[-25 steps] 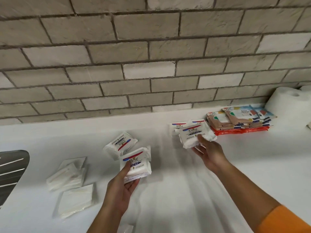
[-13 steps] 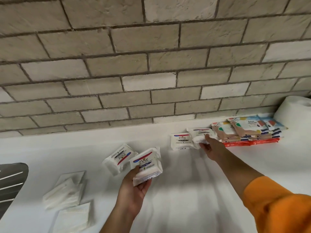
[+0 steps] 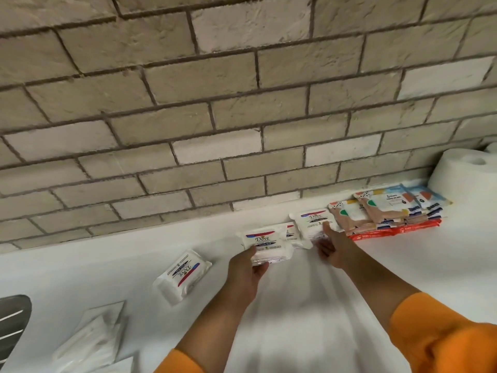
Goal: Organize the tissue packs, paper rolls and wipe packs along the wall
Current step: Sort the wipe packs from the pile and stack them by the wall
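White surface point(image 3: 295, 319) under brick wall point(image 3: 242, 117): my left grip point(image 3: 246, 267) holds a Dove wipe pack point(image 3: 265, 243) (long axis seemingly wall-parallel) just left of the row point(image 3: 313, 220); right grip point(image 3: 333, 249) open-fingered.

Wall point(image 3: 242, 103): brick-pattern facing laid in staggered courses. The surface is rough, beige to off-white, with a few paler bricks scattered through it. Joints are dark grey and recessed.

The wall fills the upper half of the view and meets the counter point(image 3: 403, 278) in a straight line that rises toward the right.

Counter: plain white, smooth, matte. Light is soft and even, and faint shadows fall across the counter.

Lower left edge: a grey metal surface point(image 3: 13, 319) with pale ribs, of which only a corner shows.
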